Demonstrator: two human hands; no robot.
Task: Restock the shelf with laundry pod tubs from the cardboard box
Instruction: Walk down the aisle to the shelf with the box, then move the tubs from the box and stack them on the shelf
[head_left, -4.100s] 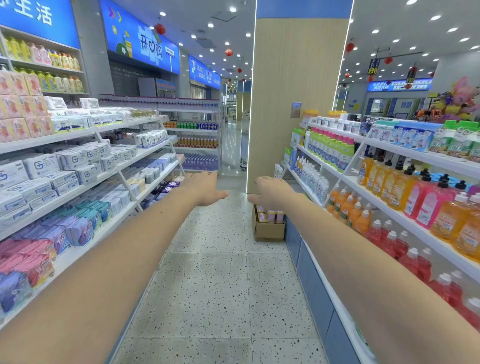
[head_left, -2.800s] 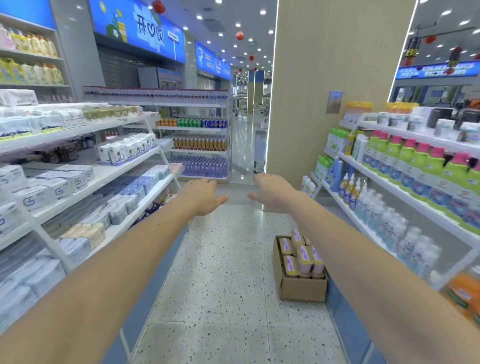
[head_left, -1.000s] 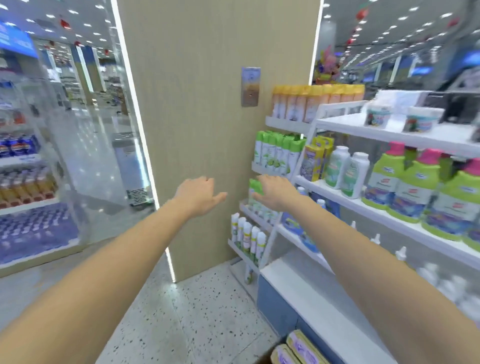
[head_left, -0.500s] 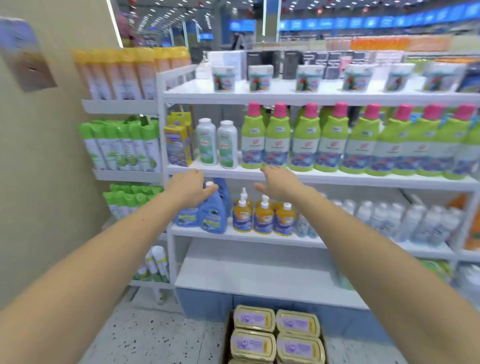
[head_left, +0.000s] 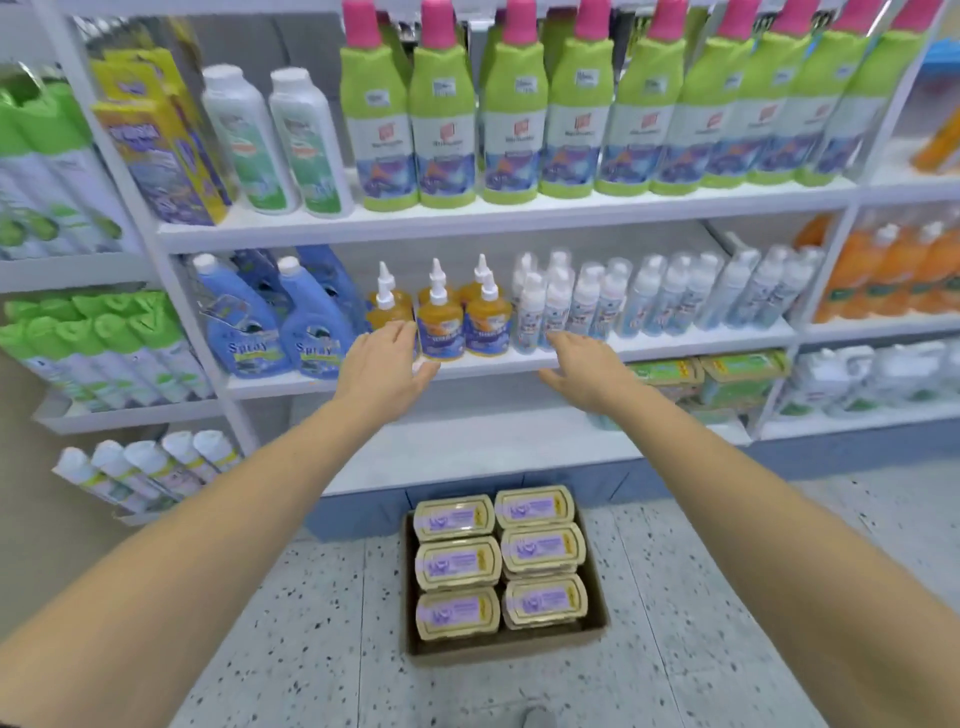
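A: Nearest you, the cardboard box (head_left: 506, 647) sits on the speckled floor (head_left: 311, 623), right against the blue base of the shelf unit. What's in it?

B: Six laundry pod tubs (head_left: 501, 561), two columns of three, cream lids with purple labels facing up. They fill the box.

A: Your hands?

B: Both arms stretched out above the box, palms down. Left hand (head_left: 387, 364) is loose, fingers spread, grasping nothing. Right hand (head_left: 584, 371) the same, fingers relaxed, nothing in it. Both hover in front of the shelf edge above the box; can't tell if your fingertips touch it.

A: Past the box?

B: Bottom shelf (head_left: 467, 457) directly behind the box is bare white board. One level up: amber squeeze bottles (head_left: 462, 325) just beyond your left hand, blue spray bottles (head_left: 283, 325) left of them, small white bottles (head_left: 649, 296) to the right. Level above that: green bottles with pink caps (head_left: 571, 114) in a full row.
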